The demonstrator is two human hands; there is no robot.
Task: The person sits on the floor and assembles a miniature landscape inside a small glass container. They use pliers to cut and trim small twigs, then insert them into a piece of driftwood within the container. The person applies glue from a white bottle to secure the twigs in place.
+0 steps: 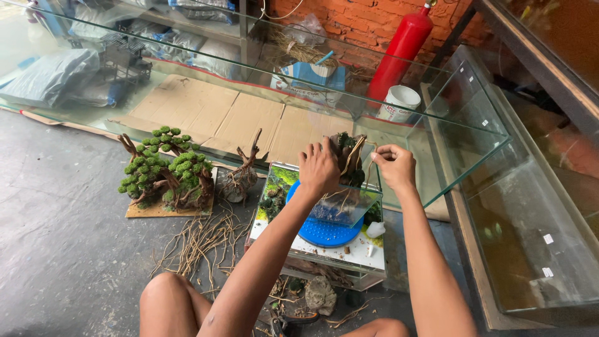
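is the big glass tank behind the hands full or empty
Empty: the long glass tank holds no water or decor; cardboard shows straight through its clear walls.

driftwood piece (347,157) on small tank (324,206), moss tree (165,168) to its left.

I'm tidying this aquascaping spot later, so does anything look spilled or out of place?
Loose thin roots lie scattered over the floor beside the small glass tank. Otherwise nothing stands out: both hands are at the driftwood piece.
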